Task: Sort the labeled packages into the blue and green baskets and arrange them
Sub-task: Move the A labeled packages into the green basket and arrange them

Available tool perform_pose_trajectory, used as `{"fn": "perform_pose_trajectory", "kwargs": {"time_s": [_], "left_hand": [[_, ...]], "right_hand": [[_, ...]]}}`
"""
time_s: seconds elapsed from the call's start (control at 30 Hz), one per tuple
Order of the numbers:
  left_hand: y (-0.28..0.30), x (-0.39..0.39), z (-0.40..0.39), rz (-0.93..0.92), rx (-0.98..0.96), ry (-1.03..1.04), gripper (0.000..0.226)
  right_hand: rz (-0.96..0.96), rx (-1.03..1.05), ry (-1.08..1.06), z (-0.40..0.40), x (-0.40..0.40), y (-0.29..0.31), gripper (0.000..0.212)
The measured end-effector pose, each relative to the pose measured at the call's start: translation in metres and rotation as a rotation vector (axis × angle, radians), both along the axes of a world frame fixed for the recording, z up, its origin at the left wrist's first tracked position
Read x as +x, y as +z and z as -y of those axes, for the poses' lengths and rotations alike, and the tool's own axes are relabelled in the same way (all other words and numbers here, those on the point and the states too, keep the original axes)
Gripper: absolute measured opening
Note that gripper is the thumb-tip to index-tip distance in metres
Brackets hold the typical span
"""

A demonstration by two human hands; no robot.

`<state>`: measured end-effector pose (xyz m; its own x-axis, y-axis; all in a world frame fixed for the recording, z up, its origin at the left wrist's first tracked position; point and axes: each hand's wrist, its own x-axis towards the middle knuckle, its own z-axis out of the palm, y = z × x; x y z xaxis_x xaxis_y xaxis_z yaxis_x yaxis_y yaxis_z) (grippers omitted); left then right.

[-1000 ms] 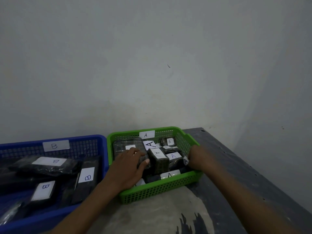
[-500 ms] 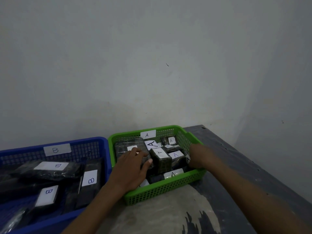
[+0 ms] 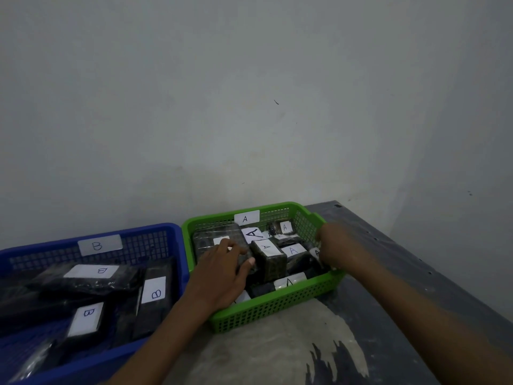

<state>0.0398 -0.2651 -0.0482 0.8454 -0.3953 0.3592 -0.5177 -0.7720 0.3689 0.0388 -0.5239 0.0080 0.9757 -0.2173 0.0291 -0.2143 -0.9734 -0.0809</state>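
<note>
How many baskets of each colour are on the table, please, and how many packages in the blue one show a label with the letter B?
Blue basket: 1
Green basket: 1
Packages showing a B label, all in the blue basket: 3
Total: 5

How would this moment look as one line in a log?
left hand: rests on package | right hand: inside green basket, grip unclear | blue basket: untouched
</note>
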Motion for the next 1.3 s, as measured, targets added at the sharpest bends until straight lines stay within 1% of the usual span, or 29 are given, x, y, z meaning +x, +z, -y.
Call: {"fn": "perform_pose_trajectory", "kwargs": {"time_s": [0.17, 0.23, 0.3, 0.37, 0.43, 0.5, 0.57, 0.6, 0.67, 0.73, 0.77, 0.83, 0.9, 1.0, 1.03, 1.13, 1.23, 1.3], "left_hand": [[0.002, -0.002, -0.001, 0.036, -0.071, -0.028, 0.036], [0.006, -0.004, -0.001, 0.057, -0.125, -0.047, 0.030], [0.014, -0.008, -0.001, 0.080, -0.213, -0.090, 0.022], [0.024, -0.015, -0.005, 0.071, -0.357, -0.155, 0.015], [0.036, -0.025, -0.023, 0.053, -0.457, -0.178, 0.017], [0.047, -0.034, -0.058, 0.083, -0.421, -0.144, 0.020], [0.055, -0.044, -0.107, 0.083, -0.350, -0.038, 0.020], [0.058, -0.049, -0.134, 0.045, -0.329, 0.040, 0.019], [0.065, -0.062, -0.190, -0.092, -0.269, 0.215, 0.017], [0.067, -0.074, -0.236, -0.249, -0.139, 0.360, 0.014], [0.067, -0.080, -0.252, -0.331, -0.088, 0.400, 0.014], [0.063, -0.088, -0.269, -0.488, -0.027, 0.412, 0.013], [0.056, -0.090, -0.272, -0.606, 0.030, 0.402, 0.013], [0.047, -0.082, -0.268, -0.717, 0.130, 0.398, 0.035], [0.044, -0.079, -0.266, -0.743, 0.166, 0.392, 0.036], [0.039, -0.072, -0.265, -0.754, 0.200, 0.379, 0.024], [0.043, -0.069, -0.273, -0.640, 0.146, 0.400, 0.022], [0.049, -0.068, -0.282, -0.540, 0.030, 0.399, 0.018]], "right_hand": [[0.059, 0.121, 0.017, -0.005, -0.006, 0.006, 0.044], [0.119, 0.142, 0.057, -0.016, -0.012, 0.008, 0.042], [0.220, 0.223, 0.142, -0.034, -0.021, 0.008, 0.039], [0.340, 0.351, 0.273, -0.061, -0.032, 0.007, 0.032], [0.433, 0.420, 0.422, -0.092, -0.044, 0.007, 0.027], [0.471, 0.443, 0.541, -0.126, -0.054, 0.007, 0.027], [0.497, 0.462, 0.637, -0.159, -0.061, 0.004, 0.029], [0.500, 0.483, 0.677, -0.175, -0.063, 0.002, 0.030], [0.453, 0.522, 0.728, -0.207, -0.066, -0.003, 0.032], [0.389, 0.549, 0.773, -0.234, -0.068, -0.012, 0.034], [0.362, 0.559, 0.791, -0.247, -0.067, -0.017, 0.035], [0.318, 0.565, 0.803, -0.266, -0.066, -0.026, 0.035], [0.271, 0.549, 0.792, -0.278, -0.064, -0.034, 0.036], [0.218, 0.516, 0.753, -0.283, -0.061, -0.043, 0.039], [0.210, 0.506, 0.748, -0.282, -0.060, -0.045, 0.040], [0.187, 0.476, 0.749, -0.280, -0.058, -0.047, 0.041], [0.177, 0.465, 0.740, -0.282, -0.056, -0.047, 0.042], [0.180, 0.467, 0.732, -0.283, -0.055, -0.047, 0.043]]}}
